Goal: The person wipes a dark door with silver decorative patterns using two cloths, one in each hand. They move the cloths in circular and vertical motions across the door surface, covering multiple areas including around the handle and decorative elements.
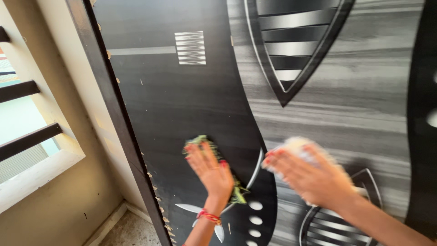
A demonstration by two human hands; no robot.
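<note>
Dark laminate door (191, 105) fills most of the view, black on its left part, grey wood-grain on its right, with silver leaf-shaped slatted insets. Two hands, two cloths, one door. Left hand (210, 169) lies flat with fingers spread, pressing a green cloth (237, 192) against the black panel; a red thread bracelet (209, 216) circles the wrist. Right hand (314, 175), blurred, presses a white cloth (296, 146) on the grey area just beside it. Chipped door edge (119, 114) runs diagonally. Cream wall (68, 200) and window with dark bars (27, 136) are at left, floor tile below.
</note>
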